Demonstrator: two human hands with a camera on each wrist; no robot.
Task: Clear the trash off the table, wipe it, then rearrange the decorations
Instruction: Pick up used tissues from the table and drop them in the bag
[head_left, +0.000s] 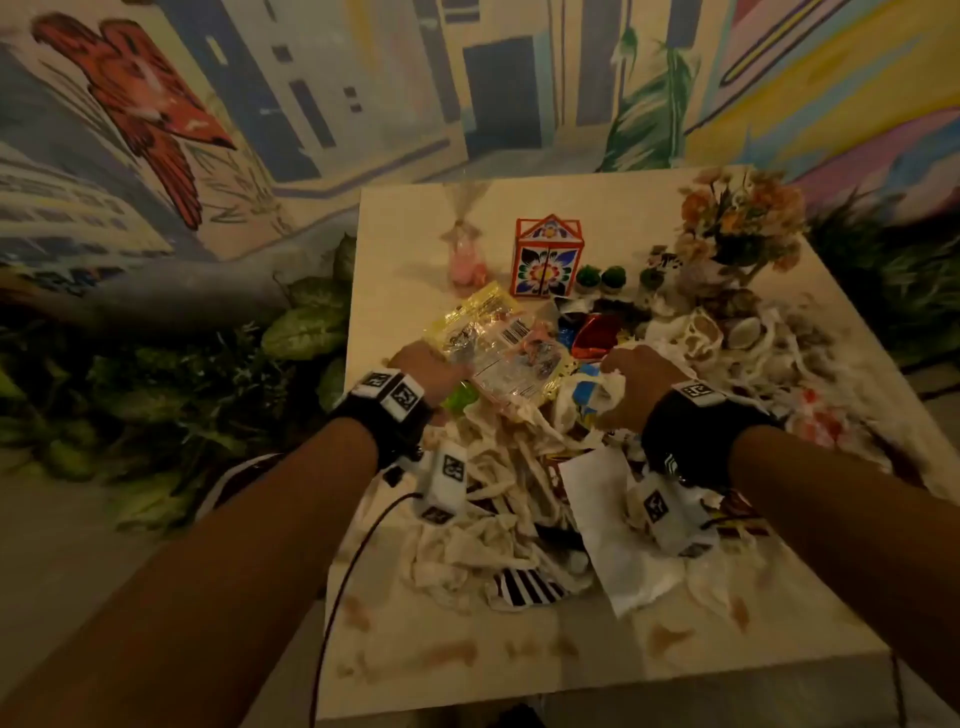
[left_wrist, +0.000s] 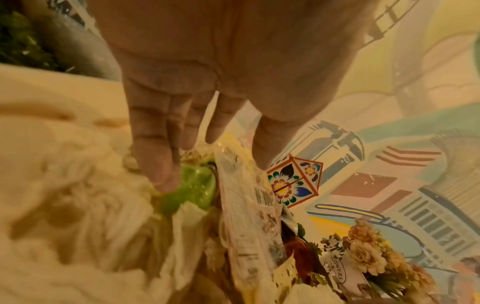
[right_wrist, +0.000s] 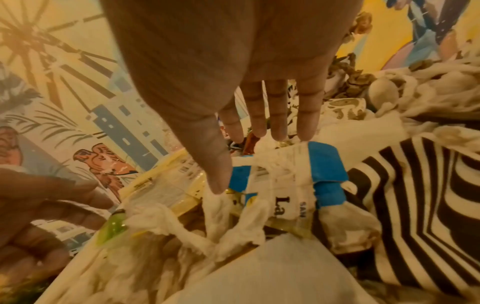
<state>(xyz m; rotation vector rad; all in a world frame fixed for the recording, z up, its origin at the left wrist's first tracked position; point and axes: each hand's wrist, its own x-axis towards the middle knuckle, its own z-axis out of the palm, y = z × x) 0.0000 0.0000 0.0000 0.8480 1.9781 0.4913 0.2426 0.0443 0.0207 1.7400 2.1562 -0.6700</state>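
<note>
A heap of crumpled tissues and wrappers (head_left: 498, 478) covers the near half of the cream table (head_left: 405, 249). My left hand (head_left: 441, 371) pinches a clear and yellow plastic wrapper (head_left: 498, 348) between thumb and fingers (left_wrist: 153, 156), lifted off the heap; its little finger touches a green scrap (left_wrist: 192, 189). My right hand (head_left: 623, 379) reaches into the heap with straight fingers (right_wrist: 278, 123). Its thumb presses on twisted white tissue (right_wrist: 221, 205) and its fingertips touch a blue and white wrapper (right_wrist: 298, 174).
Decorations stand at the back: a floral box (head_left: 545, 260), a pink bottle (head_left: 465, 260), small green plants (head_left: 600, 278), a flower pot (head_left: 737, 228) and shells (head_left: 743, 332). A striped wrapper (head_left: 524, 587) and white napkin (head_left: 618, 535) lie near. Leafy plants (head_left: 291, 332) border the left edge.
</note>
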